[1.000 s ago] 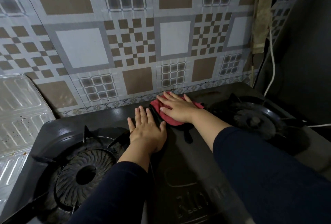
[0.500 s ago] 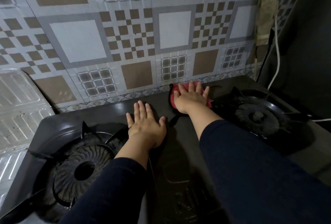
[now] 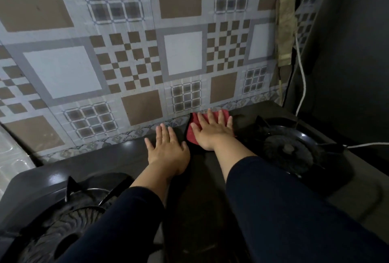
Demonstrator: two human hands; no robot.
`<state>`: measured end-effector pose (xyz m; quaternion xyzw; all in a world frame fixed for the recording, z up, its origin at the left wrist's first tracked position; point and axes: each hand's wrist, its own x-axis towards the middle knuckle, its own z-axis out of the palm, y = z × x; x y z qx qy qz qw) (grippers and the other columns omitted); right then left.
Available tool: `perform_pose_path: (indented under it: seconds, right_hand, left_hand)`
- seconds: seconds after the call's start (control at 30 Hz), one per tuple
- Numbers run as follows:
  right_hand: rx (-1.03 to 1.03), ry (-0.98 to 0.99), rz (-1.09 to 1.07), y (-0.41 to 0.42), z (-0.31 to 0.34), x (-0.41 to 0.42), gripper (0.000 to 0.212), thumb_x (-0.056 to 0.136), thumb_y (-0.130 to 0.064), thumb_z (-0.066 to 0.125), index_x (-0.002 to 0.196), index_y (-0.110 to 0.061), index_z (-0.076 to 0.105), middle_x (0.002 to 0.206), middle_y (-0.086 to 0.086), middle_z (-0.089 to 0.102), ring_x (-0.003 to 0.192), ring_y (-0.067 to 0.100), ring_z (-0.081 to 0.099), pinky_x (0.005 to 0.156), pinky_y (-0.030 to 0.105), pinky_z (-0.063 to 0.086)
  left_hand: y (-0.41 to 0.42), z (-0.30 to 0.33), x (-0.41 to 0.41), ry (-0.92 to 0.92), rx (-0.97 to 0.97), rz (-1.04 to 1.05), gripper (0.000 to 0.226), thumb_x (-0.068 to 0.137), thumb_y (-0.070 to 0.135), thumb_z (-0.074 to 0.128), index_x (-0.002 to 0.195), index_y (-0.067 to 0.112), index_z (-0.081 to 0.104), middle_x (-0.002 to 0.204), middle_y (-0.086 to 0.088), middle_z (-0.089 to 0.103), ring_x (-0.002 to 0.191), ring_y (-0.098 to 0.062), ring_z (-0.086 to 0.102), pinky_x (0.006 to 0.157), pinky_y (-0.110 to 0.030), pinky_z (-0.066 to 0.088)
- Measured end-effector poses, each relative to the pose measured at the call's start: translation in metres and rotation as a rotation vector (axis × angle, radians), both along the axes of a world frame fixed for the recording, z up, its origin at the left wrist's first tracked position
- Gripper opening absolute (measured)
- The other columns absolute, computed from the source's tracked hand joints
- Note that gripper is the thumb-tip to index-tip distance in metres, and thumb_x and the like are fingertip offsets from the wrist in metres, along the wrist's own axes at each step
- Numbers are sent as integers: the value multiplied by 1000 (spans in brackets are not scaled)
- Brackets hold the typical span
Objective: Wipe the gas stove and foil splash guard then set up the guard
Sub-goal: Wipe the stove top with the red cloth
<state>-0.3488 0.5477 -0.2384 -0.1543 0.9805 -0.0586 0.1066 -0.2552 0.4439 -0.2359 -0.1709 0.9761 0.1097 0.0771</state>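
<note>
**Stove wipe: cloth now at rear edge**

Right hand [image 3: 212, 130], fingers spread flat, presses the red cloth [image 3: 192, 132] on the gas stove [image 3: 117, 157], between the burners. Over the last second the cloth has travelled from mid-panel back to the tiled wall [image 3: 126, 52]. Left hand [image 3: 167, 147] stays flat and spread, bracing just beside it. Judgement: centre strip nearly covered; burners unwiped. Foil splash guard [image 3: 12, 153] is cut off at far left, its condition unreadable. Front of stove is hidden under the sleeves.

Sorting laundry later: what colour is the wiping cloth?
Red, the cloth under the right hand, head view.
</note>
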Motion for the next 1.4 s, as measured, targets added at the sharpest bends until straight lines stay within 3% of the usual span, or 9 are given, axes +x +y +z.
perform_pose_path:
  seconds: [0.2, 0.43, 0.73, 0.9, 1.13, 1.23, 1.4]
  right_hand:
    - [42, -19, -258, 0, 3, -28, 77, 87, -70, 2, 151, -27, -6, 158, 8, -20, 141, 43, -23, 111, 60, -15]
    - [72, -17, -515, 26, 7, -71, 92, 81, -78, 4, 151, -19, -4, 157, 16, -19, 140, 49, -18, 111, 60, -16]
    - [34, -81, -810, 60, 14, -115, 84, 86, -72, 18, 150, -25, -11, 157, 17, -17, 139, 52, -15, 112, 61, -11]
    - [8, -85, -890, 65, 15, -122, 78, 86, -73, 19, 145, -38, -19, 155, 18, -24, 136, 55, -18, 109, 66, -9]
    - [111, -87, -754, 40, 13, -100, 78, 82, -74, 15, 148, -37, -5, 153, 26, -23, 133, 62, -16, 105, 72, -10]
    - [135, -43, -622, 21, 14, -73, 73, 85, -71, 10, 148, -37, -4, 154, 24, -22, 134, 62, -13, 109, 68, -4]
    - [83, -8, -352, -3, 5, -11, 61, 93, -60, 9, 148, -40, -8, 155, 20, -21, 139, 54, -14, 114, 60, -5]
  left_hand:
    - [-2, -9, -1, -15, -51, -26, 74, 94, 58, 5, 149, 12, -13, 157, -4, -24, 143, -18, -26, 116, -50, -13]
    - [-5, -10, -3, -13, -85, -34, 77, 92, 61, 6, 148, 13, -16, 156, -3, -26, 142, -18, -26, 115, -51, -14]
    - [-5, -13, -3, -3, -90, -46, 76, 93, 60, 5, 148, 13, -17, 155, -2, -28, 141, -18, -28, 114, -51, -14]
    - [-5, -13, -4, -3, -108, -31, 76, 92, 60, 3, 148, 13, -16, 155, -3, -27, 141, -18, -28, 114, -51, -14]
    - [-6, -12, -6, -6, -91, -46, 74, 94, 57, 5, 148, 11, -15, 156, -6, -25, 141, -20, -28, 114, -54, -15]
    - [-4, -6, -9, -16, -81, -45, 73, 95, 56, 6, 149, 11, -12, 157, -7, -23, 143, -22, -25, 114, -55, -14]
    - [-3, -9, -8, -25, -68, -44, 68, 97, 49, 9, 150, 9, -10, 158, -8, -20, 144, -23, -23, 114, -55, -14]
